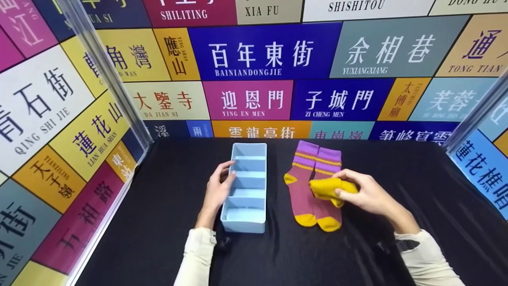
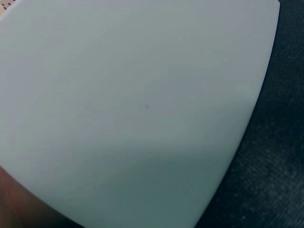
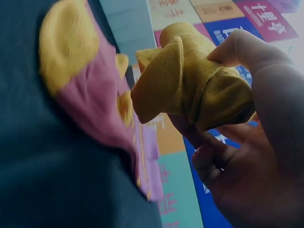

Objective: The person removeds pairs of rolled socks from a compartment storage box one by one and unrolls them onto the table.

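Observation:
A light blue divided storage box (image 1: 246, 192) stands lengthwise on the black cloth, split into several compartments by cross walls. My left hand (image 1: 219, 184) grips its left side wall, thumb and a fingertip over the rim. In the left wrist view the box wall (image 2: 142, 104) fills most of the picture. A folded bundle of yellow socks (image 1: 329, 188) is pinched between the thumb and fingers of my right hand (image 1: 367, 190). Under it, a pair of pink socks (image 1: 303, 198) lies flat, side by side, with purple striped cuffs and yellow heels and toes. The bundle (image 3: 190, 80) covers part of them.
Black cloth (image 1: 170, 238) covers the table. Behind it stands a wall panel (image 1: 270, 51) of coloured street-name signs, with side panels (image 1: 79, 151) at left and right. Clear upright strips (image 1: 115, 79) mark the corners.

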A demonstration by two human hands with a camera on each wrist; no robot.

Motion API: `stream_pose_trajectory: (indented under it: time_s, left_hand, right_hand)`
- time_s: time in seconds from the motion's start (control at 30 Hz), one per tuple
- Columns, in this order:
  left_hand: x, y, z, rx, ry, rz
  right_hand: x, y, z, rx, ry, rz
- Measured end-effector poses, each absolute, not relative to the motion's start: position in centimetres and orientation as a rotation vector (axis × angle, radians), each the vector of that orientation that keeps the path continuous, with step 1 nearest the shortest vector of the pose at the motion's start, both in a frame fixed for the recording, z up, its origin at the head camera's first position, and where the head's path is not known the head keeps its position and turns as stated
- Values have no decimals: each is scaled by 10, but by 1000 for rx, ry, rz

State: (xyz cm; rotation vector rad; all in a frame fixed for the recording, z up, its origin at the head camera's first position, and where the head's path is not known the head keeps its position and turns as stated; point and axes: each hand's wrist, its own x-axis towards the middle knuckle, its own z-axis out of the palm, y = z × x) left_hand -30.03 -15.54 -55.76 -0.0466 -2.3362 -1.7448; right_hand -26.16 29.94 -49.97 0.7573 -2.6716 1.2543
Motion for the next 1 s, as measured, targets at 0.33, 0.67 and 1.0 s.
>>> stream_pose_trajectory:
  time_s: [0.33,0.67,1.0]
  left_hand:
    - [-301,-156,-558,-41,-2339,-1720]
    - [-299,-155,-559,-45,-2345,-1729]
    - [-301,-156,-559,-66,-2341,-1750]
  right_hand:
    - [-265,347,-520,674,-2725,1252]
    - [-265,377,-537,613,-2757,1348]
    - [-267,381,-549,524,-2785,1283]
